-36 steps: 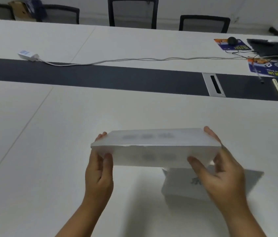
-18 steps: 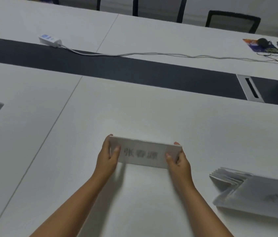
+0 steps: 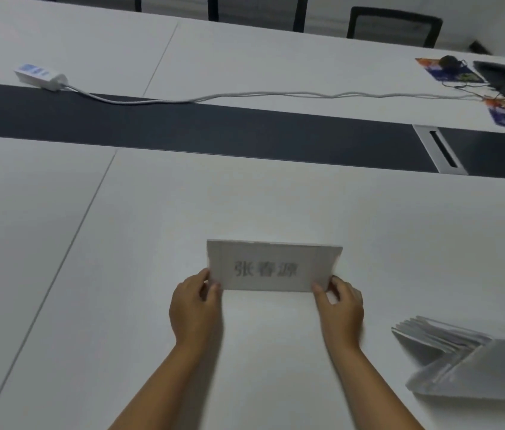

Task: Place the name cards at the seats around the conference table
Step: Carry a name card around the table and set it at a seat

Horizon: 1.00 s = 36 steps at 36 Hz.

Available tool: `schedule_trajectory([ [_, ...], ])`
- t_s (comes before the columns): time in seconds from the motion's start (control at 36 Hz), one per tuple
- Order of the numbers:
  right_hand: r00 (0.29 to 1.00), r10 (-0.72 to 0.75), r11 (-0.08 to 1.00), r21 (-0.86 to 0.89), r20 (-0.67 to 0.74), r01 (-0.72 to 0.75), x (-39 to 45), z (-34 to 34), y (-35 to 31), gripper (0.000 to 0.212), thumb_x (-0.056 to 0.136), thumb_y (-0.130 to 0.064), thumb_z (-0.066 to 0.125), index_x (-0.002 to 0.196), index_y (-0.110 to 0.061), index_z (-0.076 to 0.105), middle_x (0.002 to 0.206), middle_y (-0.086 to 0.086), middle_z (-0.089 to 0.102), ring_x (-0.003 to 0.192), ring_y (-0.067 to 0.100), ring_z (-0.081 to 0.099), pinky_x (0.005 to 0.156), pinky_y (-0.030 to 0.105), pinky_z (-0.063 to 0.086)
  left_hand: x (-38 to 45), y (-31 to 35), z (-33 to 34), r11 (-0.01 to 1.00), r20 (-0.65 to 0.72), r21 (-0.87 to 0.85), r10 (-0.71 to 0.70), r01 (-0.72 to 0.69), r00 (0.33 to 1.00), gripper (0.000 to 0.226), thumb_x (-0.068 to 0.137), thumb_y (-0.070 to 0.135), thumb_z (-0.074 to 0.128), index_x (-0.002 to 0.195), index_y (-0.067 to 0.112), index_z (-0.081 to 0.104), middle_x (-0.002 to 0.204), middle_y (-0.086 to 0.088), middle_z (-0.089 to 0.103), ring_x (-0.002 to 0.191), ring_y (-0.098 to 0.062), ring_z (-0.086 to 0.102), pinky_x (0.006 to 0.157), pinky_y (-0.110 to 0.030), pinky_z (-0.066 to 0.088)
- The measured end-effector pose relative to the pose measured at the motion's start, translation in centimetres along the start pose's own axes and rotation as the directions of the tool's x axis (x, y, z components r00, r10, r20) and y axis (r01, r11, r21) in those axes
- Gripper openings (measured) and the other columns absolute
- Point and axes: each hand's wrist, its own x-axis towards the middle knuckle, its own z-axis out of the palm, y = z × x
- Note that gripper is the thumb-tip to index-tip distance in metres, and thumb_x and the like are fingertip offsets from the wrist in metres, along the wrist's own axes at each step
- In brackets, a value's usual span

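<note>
The white surface [image 3: 276, 206] carries a stack of folded name cards [image 3: 462, 364] at right. The name card [image 3: 271, 266] stands ahead of the person, left hand [image 3: 197, 305] and right hand [image 3: 339, 307] each pinching a lower corner. Best squared to the seat edge, both corners let go together. No containers visible.

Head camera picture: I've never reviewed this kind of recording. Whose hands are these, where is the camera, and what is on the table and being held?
No machine here: a person wears a camera on the head, looking forward and down at their own bare hands. The left hand and right hand each pinch a lower corner of a white name card with grey printed characters, at the white conference table. To the right lies a stack of more cards. Farther off, a power strip with its cable runs beside the dark centre strip. Chairs stand at the far side.
</note>
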Motion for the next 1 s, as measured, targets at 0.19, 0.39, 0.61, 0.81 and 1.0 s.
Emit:
schedule_trajectory([
  [0.19, 0.992, -0.064, 0.989, -0.141, -0.106, 0.049, 1.3, 1.2, 1.0, 0.021, 0.072, -0.011, 0.072, 0.087, 0.002, 0.066, 0.087, 0.021, 0.069, 0.089, 0.039, 0.057, 0.073, 0.043, 0.046, 1.7, 0.6, 1.1, 0.995, -0.024, 0.096, 0.026, -0.024, 0.999, 0.016, 0.081, 0.013, 0.055, 0.066, 0.015, 0.055, 0.058, 0.008, 0.051, 0.066, -0.016, 0.047, 0.046, -0.024, 0.025],
  [0.39, 0.985, -0.089, 0.986, -0.154, -0.15, 0.066, 1.4, 1.5, 1.1, 0.021, 0.07, -0.008, 0.073, 0.087, 0.003, 0.066, 0.085, 0.023, 0.069, 0.087, 0.04, 0.059, 0.071, 0.045, 0.047, 1.8, 0.5, 1.3, 0.992, -0.009, 0.12, 0.029, -0.028, 1.0, 0.019, 0.082, 0.016, 0.055, 0.063, 0.012, 0.052, 0.056, 0.004, 0.052, 0.061, -0.011, 0.045, 0.046, -0.025, 0.025],
  [0.61, 0.973, -0.136, 0.981, -0.161, -0.187, 0.106, 1.3, 1.5, 0.7, 0.025, 0.07, -0.016, 0.058, 0.083, 0.005, 0.065, 0.079, 0.023, 0.069, 0.079, 0.042, 0.06, 0.07, 0.045, 0.048, 2.0, 0.3, 1.5, 0.973, 0.028, 0.208, 0.1, -0.103, 0.995, 0.016, 0.085, 0.008, 0.048, 0.069, 0.012, 0.052, 0.054, 0.011, 0.04, 0.066, -0.022, 0.043, 0.044, -0.023, 0.017],
  [0.81, 0.969, -0.145, 0.982, -0.152, -0.2, 0.116, 1.3, 1.6, 1.0, 0.023, 0.069, -0.015, 0.058, 0.08, 0.005, 0.064, 0.077, 0.022, 0.068, 0.078, 0.042, 0.059, 0.067, 0.046, 0.049, 2.0, 0.0, 1.7, 0.978, 0.025, 0.19, 0.088, -0.091, 0.996, 0.012, 0.085, 0.01, 0.051, 0.075, 0.01, 0.057, 0.065, 0.006, 0.05, 0.075, -0.021, 0.046, 0.048, -0.022, 0.025],
  [1.0, 0.966, -0.146, 0.977, -0.185, -0.213, 0.107, 1.4, 1.8, 1.1, 0.024, 0.071, -0.016, 0.057, 0.082, 0.005, 0.065, 0.08, 0.023, 0.069, 0.079, 0.043, 0.06, 0.071, 0.047, 0.049, 1.8, 0.0, 1.7, 0.984, 0.033, 0.163, 0.072, -0.077, 0.997, 0.011, 0.084, 0.01, 0.052, 0.074, 0.009, 0.057, 0.066, 0.006, 0.051, 0.075, -0.02, 0.045, 0.053, -0.018, 0.028],
])
